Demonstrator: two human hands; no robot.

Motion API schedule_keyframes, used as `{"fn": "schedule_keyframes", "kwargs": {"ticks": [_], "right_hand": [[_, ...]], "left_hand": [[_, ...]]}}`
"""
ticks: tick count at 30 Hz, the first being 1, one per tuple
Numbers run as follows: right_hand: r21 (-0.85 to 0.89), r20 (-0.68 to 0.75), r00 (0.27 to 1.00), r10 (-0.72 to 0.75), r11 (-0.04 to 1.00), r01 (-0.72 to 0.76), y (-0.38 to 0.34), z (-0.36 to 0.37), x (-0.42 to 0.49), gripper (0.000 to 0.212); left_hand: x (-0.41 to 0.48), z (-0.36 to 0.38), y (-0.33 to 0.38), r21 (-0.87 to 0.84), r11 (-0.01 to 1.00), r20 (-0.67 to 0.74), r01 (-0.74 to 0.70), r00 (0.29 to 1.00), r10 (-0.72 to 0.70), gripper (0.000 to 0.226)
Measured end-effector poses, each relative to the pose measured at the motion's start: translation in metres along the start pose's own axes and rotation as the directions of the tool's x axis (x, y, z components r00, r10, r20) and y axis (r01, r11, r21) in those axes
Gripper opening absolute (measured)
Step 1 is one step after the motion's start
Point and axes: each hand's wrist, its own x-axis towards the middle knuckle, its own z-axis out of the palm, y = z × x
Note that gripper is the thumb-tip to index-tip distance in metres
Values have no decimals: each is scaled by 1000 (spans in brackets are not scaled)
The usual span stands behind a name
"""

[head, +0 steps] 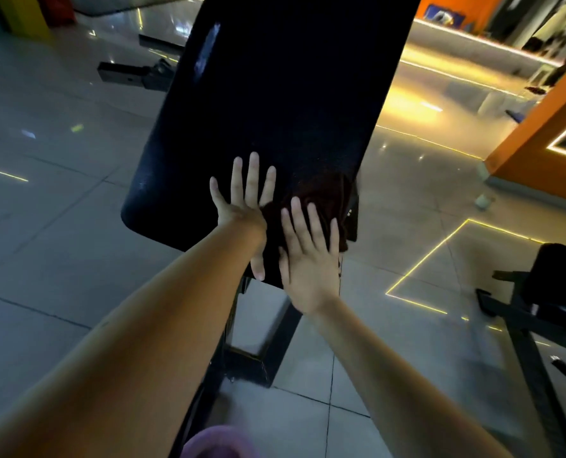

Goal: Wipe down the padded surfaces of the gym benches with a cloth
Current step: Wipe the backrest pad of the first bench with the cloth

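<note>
Grey floor tiles point(43, 226) fill the left side, and a black steel frame piece point(126, 72) lies on them at the far left of the bench. The black padded bench back point(268, 110) runs up the middle of the view, widening toward the person, with a pale sheen near its left edge. The left hand point(242, 206) lies flat on the pad close to its near end, fingers straight and spread, thumb pointing back toward the person, grasping nothing. Just to its right a dark brown cloth point(327, 206) sits bunched on the pad's near right corner, reaching the right edge. The right hand point(308, 259) presses on the cloth with straight, slightly parted fingers, palm down, not curled round it. The bench's black support frame point(258, 342) stands on the tiles below the hands. Farther right, yellow light strips point(417, 269) cross the floor, a black roller pad point(552, 276) sits on another frame, and an orange wall point(539, 137) rises behind.
</note>
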Motion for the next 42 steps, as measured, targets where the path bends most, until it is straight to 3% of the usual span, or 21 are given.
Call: {"fn": "schedule_keyframes", "kwargs": {"ticks": [4, 12, 19, 26, 29, 33, 42], "right_hand": [[-13, -8, 998, 63, 998, -63, -14, 10, -22, 58], [4, -44, 995, 95, 995, -95, -5, 2, 17, 55], [-17, -82, 949, 304, 952, -307, 11, -10, 88, 58], [70, -125, 964, 234, 971, -227, -18, 12, 7, 57], [22, -109, 975, 193, 981, -192, -23, 18, -26, 58], [-12, -78, 983, 166, 986, -167, -12, 9, 5, 57], [-119, -98, 964, 247, 959, -258, 23, -21, 117, 60]], "left_hand": [[2, 2, -4, -14, 999, -19, -42, 999, 42, 177], [5, -1, -7, -35, 998, 15, -49, 999, 49, 178], [3, 0, -6, -31, 995, 3, -90, 996, 90, 179], [6, 2, -8, -33, 995, 7, -92, 996, 93, 179], [6, 3, -8, -35, 995, -3, -96, 995, 96, 178], [5, 0, -9, -34, 995, 9, -89, 996, 89, 177], [5, -4, -8, -43, 995, 30, -94, 995, 95, 179]]}}
